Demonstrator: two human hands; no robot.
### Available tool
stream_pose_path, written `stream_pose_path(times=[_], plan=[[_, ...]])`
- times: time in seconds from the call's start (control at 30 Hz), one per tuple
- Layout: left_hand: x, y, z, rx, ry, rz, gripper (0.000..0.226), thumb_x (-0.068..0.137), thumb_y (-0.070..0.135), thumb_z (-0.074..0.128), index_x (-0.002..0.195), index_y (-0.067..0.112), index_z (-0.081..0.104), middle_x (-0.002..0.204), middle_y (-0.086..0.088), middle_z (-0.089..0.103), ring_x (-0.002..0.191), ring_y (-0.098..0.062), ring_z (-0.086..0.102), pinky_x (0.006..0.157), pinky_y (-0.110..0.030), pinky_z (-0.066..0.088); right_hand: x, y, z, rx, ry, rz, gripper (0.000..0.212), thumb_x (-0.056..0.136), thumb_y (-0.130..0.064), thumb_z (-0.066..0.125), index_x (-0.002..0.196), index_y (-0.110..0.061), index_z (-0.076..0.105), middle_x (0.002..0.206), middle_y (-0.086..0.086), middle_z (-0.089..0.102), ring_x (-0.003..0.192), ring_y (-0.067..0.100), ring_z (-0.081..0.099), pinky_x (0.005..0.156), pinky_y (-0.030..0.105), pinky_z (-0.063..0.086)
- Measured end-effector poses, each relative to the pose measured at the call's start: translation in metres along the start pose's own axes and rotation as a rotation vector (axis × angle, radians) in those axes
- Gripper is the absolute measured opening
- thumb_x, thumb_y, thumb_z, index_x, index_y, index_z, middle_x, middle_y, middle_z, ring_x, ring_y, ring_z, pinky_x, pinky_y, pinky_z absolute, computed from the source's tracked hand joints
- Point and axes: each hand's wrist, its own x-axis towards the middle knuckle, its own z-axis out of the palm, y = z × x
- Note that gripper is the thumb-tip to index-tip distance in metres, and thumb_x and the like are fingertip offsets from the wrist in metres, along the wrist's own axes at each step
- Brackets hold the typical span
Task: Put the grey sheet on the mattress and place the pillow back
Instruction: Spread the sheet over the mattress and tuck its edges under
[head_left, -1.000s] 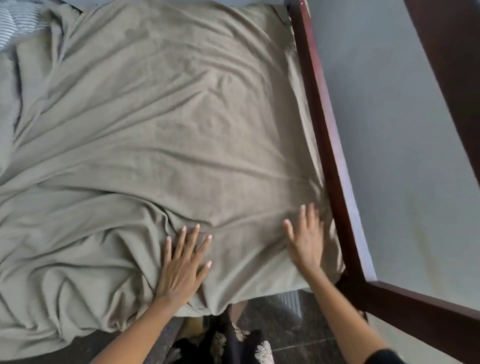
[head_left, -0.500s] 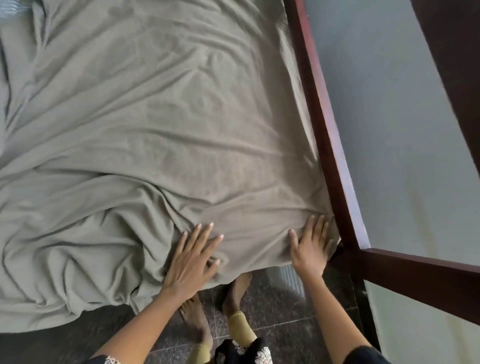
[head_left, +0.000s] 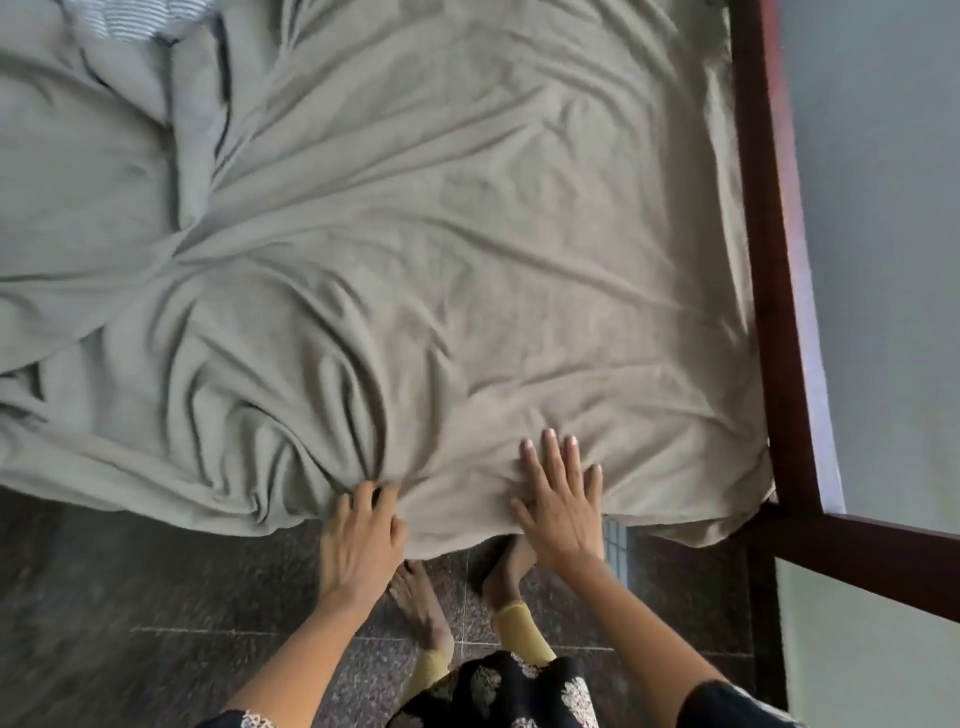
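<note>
Grey sheet (head_left: 467, 234) lies over the mattress, which is hidden except for what looks like a striped sliver (head_left: 615, 540) below the hem. Our landmark is the dark wooden bed frame (head_left: 763, 260). Next to the frame the cloth is fairly flat. Farther from it, the cloth gathers into deep folds that fan out from one point on the near edge.

Our left hand (head_left: 361, 535) is at that point, its fingers (head_left: 374, 493) curled into a bunch of sheet. Our right hand (head_left: 563, 509) lies between it and the frame, open and flat, palm pressing the cloth down.

The slack lies on the side of the grip away from the frame, and its creases run diagonally away from us. The left hand is nearer to it, so we judge the next pull should go away from the frame while the right hand pins the smoothed part.

Striped fabric (head_left: 119, 21) shows at the far end, well away from the frame. We cannot tell whether it is the pillow.
</note>
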Motion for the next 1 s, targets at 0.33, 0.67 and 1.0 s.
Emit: stream_pose_path(times=[0.33,0.67,1.0], plan=[[0.032,-0.051,-0.010,-0.984,0.266,-1.058,0.036,0.097,0.029,0.048,0.110,-0.005,0.045,0.113,-0.029,0.056,0.101,-0.042,0.056,0.077,-0.041,0.043,0.003,-0.082,-0.003,0.023,0.193,-0.240,0.027,0.061,-0.015,0.073,0.086,-0.012,0.062,0.087,0.007,0.059,0.072,0.028,0.055,0.058,0.036,0.049],[0.007,-0.110,-0.006,-0.894,0.424,-1.499,0.037,0.102,0.014,0.026,0.129,-0.008,0.040,0.129,-0.035,0.048,0.118,-0.047,0.048,0.094,-0.047,0.038,-0.017,-0.101,0.012,-0.018,0.247,-0.299,0.030,0.065,-0.013,0.032,0.074,-0.012,0.061,0.070,0.004,0.053,0.062,0.025,0.051,0.050,0.032,0.042],[0.036,-0.180,-0.023,-1.020,0.424,-1.112,0.052,0.093,0.019,0.055,0.137,-0.002,0.038,0.137,-0.025,0.046,0.118,-0.038,0.050,0.092,-0.040,0.040,0.009,-0.197,0.002,0.107,0.174,-0.333,0.006,0.059,-0.008,0.054,0.063,-0.011,0.058,0.059,0.002,0.054,0.051,0.023,0.054,0.041,0.026,0.040]])
